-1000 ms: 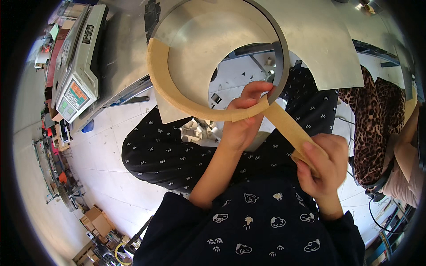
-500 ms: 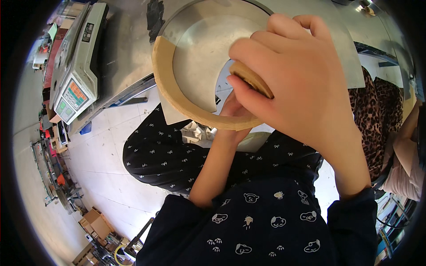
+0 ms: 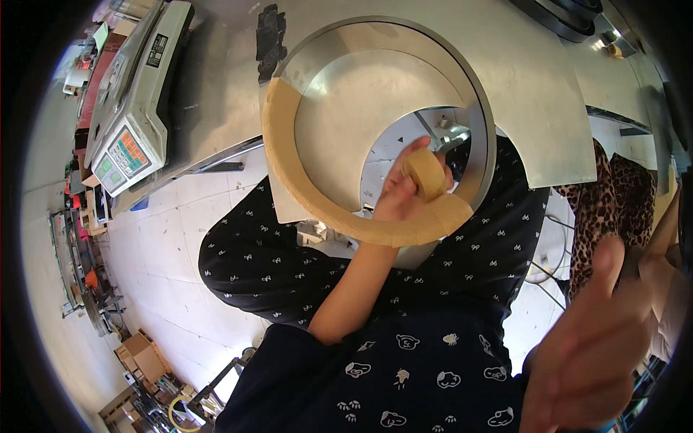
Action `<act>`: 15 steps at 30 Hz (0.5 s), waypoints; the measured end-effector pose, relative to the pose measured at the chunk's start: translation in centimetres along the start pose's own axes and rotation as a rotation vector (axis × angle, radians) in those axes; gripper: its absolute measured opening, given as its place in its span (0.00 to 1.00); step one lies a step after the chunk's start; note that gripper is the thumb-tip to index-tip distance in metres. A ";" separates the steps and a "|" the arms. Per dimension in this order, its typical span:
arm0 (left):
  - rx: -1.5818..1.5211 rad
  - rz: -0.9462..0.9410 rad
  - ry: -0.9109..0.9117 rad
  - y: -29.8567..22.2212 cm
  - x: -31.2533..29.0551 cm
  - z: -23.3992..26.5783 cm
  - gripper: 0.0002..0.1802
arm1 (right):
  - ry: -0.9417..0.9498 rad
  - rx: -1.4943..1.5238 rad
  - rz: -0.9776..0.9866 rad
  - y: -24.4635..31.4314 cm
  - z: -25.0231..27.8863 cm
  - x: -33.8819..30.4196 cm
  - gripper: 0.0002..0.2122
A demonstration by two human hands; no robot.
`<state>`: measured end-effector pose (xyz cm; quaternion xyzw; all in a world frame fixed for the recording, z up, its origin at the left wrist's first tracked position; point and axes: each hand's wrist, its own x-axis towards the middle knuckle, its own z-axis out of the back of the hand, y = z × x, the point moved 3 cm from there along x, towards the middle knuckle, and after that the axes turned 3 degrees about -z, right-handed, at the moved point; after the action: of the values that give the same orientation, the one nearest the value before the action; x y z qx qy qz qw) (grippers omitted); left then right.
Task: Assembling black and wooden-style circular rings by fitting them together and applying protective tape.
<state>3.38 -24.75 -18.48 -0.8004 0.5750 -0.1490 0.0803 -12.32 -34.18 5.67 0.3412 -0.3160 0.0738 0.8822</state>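
Note:
A large metal ring (image 3: pixel 485 123) stands over the front edge of the metal table, tan masking tape (image 3: pixel 281 155) wound round its left and lower parts. The rest of its rim is bare, shiny metal. My left hand (image 3: pixel 401 195) reaches up from beneath the ring's near side into its opening. Its fingers grip a small roll of masking tape (image 3: pixel 426 175), close to the end of the wrapped section. Away from the ring, at the lower right, my right hand (image 3: pixel 592 346) is blurred. Its thumb sticks out, apart from the other fingers, and nothing shows in it.
A white scale (image 3: pixel 133 148) with a keypad stands at the table's left. The metal tabletop (image 3: pixel 216 79) has a curved cutout below the ring. Black rings (image 3: pixel 567 18) lie at the far right. Another person's arm (image 3: pixel 660 238) shows at the right edge.
My right hand has left the tape roll and swung down to the lower right. The roll is now in my left hand inside the ring. The tape covering reaches farther along the near-right rim.

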 end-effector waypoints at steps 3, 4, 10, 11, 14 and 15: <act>0.020 0.030 -0.190 1.5 -1.9 1.2 0.30 | 0.107 0.281 0.191 1.6 0.7 -1.3 0.16; -0.039 0.103 -0.239 1.7 -2.6 1.9 0.27 | 0.104 0.285 0.197 1.7 2.2 -5.9 0.16; 0.003 0.209 -0.182 4.5 -3.8 1.8 0.28 | -0.309 0.103 -0.332 3.3 -3.2 -12.6 0.23; 0.010 0.241 -0.149 4.9 -3.9 1.6 0.31 | -0.375 0.071 -0.425 -1.3 -7.3 -5.8 0.25; 0.028 0.249 -0.134 4.1 -4.3 0.1 0.33 | -0.422 -0.076 -0.729 -3.0 -10.9 -9.9 0.24; 0.051 0.256 -0.113 4.1 -4.2 -0.7 0.32 | -0.425 -0.078 -0.734 -3.4 -11.4 -10.4 0.24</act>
<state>-1.80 -22.08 -19.65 -0.7255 0.6628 -0.1068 0.1515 -13.59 -28.43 -9.05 0.4053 -0.3510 -0.3291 0.7773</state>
